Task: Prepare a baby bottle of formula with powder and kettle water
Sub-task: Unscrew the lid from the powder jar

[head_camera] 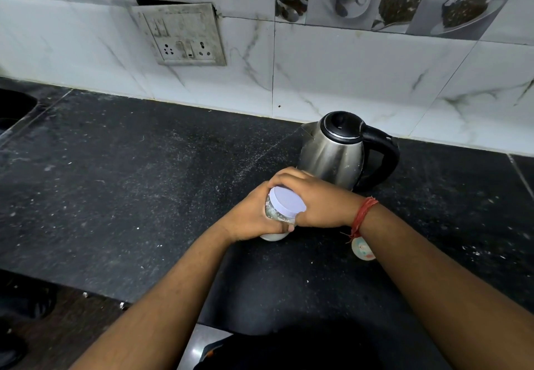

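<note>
Black granite counter (115, 196), dusted with pale specks, runs under a marble-look tiled wall. On it, right in front of me, stands the powder jar (277, 216), white powder showing at its base. My left hand (248, 219) wraps the body, fingers curled tight around the clear wall. My right hand (312, 199) clamps over the pale lid (289, 203), fingers hooked round its rim. I judge I am twisting it loose. If the lid gives suddenly, the jar could jerk and throw powder across the counter. The steel kettle (332, 153) stands just behind my right knuckles; a hard pull could knock it. A small round tag (362, 249) dangles from my red wrist thread (364, 213).
</note>
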Motion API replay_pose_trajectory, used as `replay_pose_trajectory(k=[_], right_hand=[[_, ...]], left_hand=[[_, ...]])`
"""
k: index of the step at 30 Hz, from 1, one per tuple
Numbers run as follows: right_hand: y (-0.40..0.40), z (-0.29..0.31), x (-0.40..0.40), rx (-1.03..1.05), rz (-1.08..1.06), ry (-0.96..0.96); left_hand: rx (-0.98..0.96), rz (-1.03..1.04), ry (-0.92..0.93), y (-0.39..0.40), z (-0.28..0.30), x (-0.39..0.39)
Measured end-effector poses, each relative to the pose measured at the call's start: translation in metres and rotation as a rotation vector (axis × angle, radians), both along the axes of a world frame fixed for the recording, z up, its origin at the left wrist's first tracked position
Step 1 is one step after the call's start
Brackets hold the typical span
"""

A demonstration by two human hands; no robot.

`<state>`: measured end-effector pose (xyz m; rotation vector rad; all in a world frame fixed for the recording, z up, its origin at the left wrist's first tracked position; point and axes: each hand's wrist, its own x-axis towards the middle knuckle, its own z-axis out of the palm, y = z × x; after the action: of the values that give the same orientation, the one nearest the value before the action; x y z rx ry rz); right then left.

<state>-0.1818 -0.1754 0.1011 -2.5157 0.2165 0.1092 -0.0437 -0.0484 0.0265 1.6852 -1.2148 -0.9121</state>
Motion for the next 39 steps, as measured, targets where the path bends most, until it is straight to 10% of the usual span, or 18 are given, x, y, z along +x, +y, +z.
replay_pose_trajectory(k=[12,21,39], right_hand=[[0.001,-0.003,0.002,-0.151,-0.206,0.132],[-0.004,0.007,-0.004,0.024,-0.125,-0.014],[0.018,-0.077,-0.035,0.012,-0.708,-0.351]], left_hand=[[0.071,0.013,0.033,-0.001,-0.009,0.001],[0.034,-0.004,0.039,-0.001,-0.014,0.005],[0.004,0.288,0.051,0.024,-0.05,0.019]])
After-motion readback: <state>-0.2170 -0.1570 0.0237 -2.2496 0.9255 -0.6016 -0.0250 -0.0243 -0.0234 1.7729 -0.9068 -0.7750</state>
